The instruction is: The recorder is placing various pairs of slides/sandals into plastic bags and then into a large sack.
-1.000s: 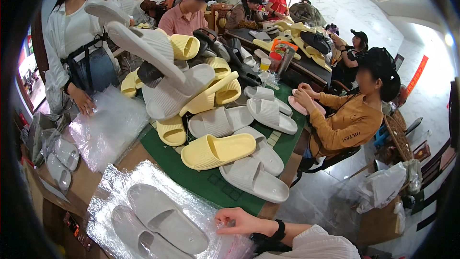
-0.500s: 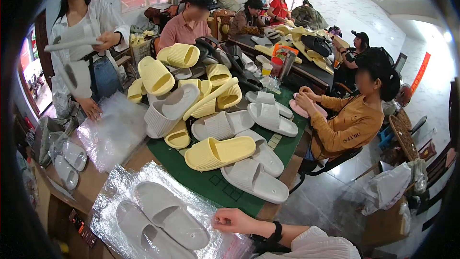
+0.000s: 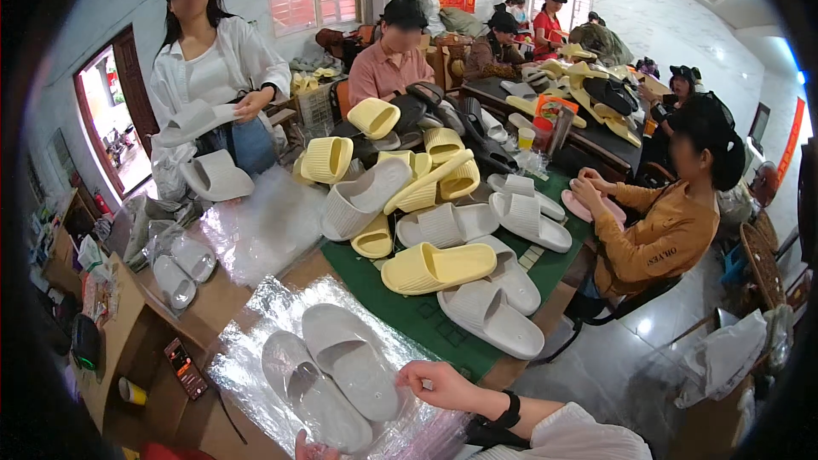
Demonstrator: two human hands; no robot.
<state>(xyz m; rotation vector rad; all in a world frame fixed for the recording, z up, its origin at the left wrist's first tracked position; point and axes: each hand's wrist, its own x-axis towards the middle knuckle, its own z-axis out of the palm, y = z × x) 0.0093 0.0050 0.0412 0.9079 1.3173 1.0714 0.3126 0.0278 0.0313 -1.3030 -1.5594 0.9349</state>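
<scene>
A pair of grey slide sandals [image 3: 328, 375] lies side by side on a crinkled clear plastic bag [image 3: 256, 324] at the near edge of the surface [image 3: 204, 307], soles toward the person. The right hand [image 3: 439, 385] rests at the bag's right edge, just beside the nearer sandal's toe end, fingers curled loosely and pinching the plastic film; whether it grips tightly cannot be told. The left hand [image 3: 311, 447] shows only as fingertips at the lower edge of the view, touching the bag under the sandals; how far it is open cannot be told. Beyond the bag, a green mat [image 3: 400, 315] carries a heap of yellow and grey sandals [image 3: 417, 204], crowding the middle and far side of the surface. To the left lie more bagged sandals [image 3: 183, 268] and a phone [image 3: 185, 368] near the left edge. The near right corner drops to bare tiled floor [image 3: 630, 358]. A seated person in an orange top [image 3: 660, 234] sits close against the right edge.
</scene>
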